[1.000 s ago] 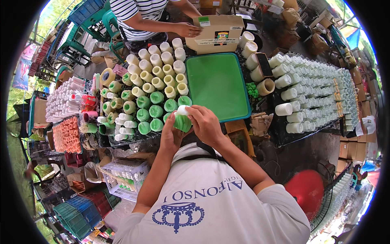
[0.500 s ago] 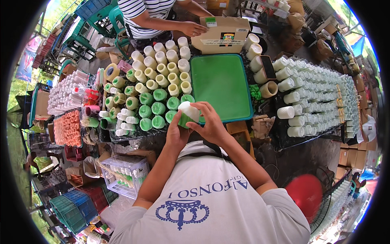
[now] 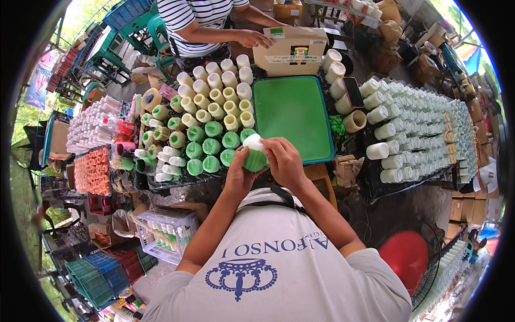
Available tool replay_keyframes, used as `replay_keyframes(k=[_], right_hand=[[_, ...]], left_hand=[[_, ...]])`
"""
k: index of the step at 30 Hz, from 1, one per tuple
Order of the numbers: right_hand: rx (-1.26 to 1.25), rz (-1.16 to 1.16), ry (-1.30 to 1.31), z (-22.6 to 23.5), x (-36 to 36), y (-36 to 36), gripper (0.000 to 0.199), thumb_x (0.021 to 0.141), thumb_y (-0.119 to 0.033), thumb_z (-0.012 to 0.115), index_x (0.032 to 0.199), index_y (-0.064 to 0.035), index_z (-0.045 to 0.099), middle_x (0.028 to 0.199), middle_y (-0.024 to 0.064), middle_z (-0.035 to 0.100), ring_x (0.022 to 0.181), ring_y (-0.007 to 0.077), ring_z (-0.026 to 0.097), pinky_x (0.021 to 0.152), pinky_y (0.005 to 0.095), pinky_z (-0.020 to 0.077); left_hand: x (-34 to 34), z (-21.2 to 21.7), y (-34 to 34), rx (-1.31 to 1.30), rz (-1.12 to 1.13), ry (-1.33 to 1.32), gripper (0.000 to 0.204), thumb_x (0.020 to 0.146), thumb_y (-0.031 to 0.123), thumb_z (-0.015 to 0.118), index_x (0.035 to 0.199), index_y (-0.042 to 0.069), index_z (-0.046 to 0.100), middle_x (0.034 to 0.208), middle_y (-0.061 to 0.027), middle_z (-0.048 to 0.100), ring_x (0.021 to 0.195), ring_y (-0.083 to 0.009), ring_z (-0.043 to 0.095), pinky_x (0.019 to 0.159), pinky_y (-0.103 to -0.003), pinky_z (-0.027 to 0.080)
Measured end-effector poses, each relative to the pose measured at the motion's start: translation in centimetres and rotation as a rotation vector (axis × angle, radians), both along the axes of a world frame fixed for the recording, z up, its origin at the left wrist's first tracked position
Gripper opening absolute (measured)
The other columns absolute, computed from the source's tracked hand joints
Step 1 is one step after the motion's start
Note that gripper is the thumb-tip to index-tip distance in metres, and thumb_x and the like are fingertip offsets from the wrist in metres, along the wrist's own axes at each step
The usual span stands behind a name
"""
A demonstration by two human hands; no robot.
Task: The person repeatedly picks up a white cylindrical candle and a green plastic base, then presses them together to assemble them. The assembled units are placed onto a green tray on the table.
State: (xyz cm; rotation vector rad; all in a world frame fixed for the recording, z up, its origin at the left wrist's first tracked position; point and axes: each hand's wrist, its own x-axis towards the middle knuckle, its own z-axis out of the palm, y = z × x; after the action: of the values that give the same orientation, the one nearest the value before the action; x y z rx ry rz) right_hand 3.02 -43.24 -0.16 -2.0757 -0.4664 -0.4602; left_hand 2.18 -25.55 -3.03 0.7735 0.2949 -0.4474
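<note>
Between my two hands is a short, thick green-and-white candle (image 3: 257, 159), its white end tilted up and away from me. The fingers of my left hand (image 3: 239, 173) wrap round its left and lower side. My right hand (image 3: 285, 162) pinches the right side near the white end. Just beyond my hands lies a shallow tray (image 3: 321, 160) with a smooth green surface inside. Left of it stand rows of similar pieces, with green-coated ones (image 3: 213, 129) nearest and cream and white ones (image 3: 216, 81) farther back.
Across the table, a person in a striped shirt (image 3: 198, 21) has a hand at a cardboard box (image 3: 289, 51). A phone (image 3: 353, 92) rests on pale cylinders right of the tray. Rows of glass candles (image 3: 399, 131) fill the right table. A white crate (image 3: 167, 231) stands lower left.
The candle has turned in my hands, so more of its green side shows and less white. My right hand has shifted slightly right. The far person's box has tipped lower.
</note>
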Motion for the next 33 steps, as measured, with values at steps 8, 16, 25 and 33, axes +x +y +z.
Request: replay_keyframes(k=[8, 16, 25, 33], right_hand=[[0.163, 0.019, 0.133, 0.6, -0.2, 1.4, 0.039, 0.092, -0.023, 0.084, 0.12, -0.0021, 0.068, 0.116, 0.0181, 0.071, 0.106, 0.0382, 0.069, 0.091, 0.0451, 0.0559], [0.09, 0.042, 0.105, 0.5, 0.9, 1.4, 0.033, 0.094, -0.017, 0.081, 0.121, -0.0024, 0.069, 0.117, 0.0165, 0.072, 0.105, 0.0359, 0.07, 0.096, 0.0452, 0.0539], [-0.191, -0.036, -0.178, 1.0, 2.1, 1.3, 0.01, 0.096, -0.012, 0.072, 0.104, -0.006, 0.071, 0.098, 0.0097, 0.074, 0.092, 0.0301, 0.07, 0.083, 0.0435, 0.0531], [-0.081, -0.014, -0.072, 1.4, 1.9, 1.3, 0.007, 0.1, -0.008, 0.065, 0.102, -0.0034, 0.069, 0.102, 0.0128, 0.07, 0.095, 0.0351, 0.066, 0.084, 0.0451, 0.0516]], left_hand=[[0.7, -0.2, 1.3, -0.064, 0.031, 0.098, 0.054, 0.108, 0.052, 0.054, 0.144, 0.013, 0.057, 0.136, -0.009, 0.067, 0.119, -0.0262, 0.07, 0.101, -0.048, 0.058], [1.1, 2.8, 1.0, -0.255, -0.015, 0.239, 0.056, 0.108, 0.06, 0.045, 0.144, 0.021, 0.06, 0.135, -0.005, 0.067, 0.116, -0.0279, 0.07, 0.105, -0.049, 0.055], [1.3, 0.5, 1.2, -0.059, 0.007, 0.235, 0.049, 0.112, 0.053, 0.045, 0.145, 0.021, 0.058, 0.136, -0.0029, 0.068, 0.123, -0.0229, 0.068, 0.1, -0.049, 0.059], [1.3, -0.6, 1.7, 0.205, -0.076, 0.018, 0.056, 0.117, 0.051, 0.039, 0.149, 0.007, 0.053, 0.138, -0.0072, 0.065, 0.126, -0.0195, 0.065, 0.103, -0.042, 0.056]])
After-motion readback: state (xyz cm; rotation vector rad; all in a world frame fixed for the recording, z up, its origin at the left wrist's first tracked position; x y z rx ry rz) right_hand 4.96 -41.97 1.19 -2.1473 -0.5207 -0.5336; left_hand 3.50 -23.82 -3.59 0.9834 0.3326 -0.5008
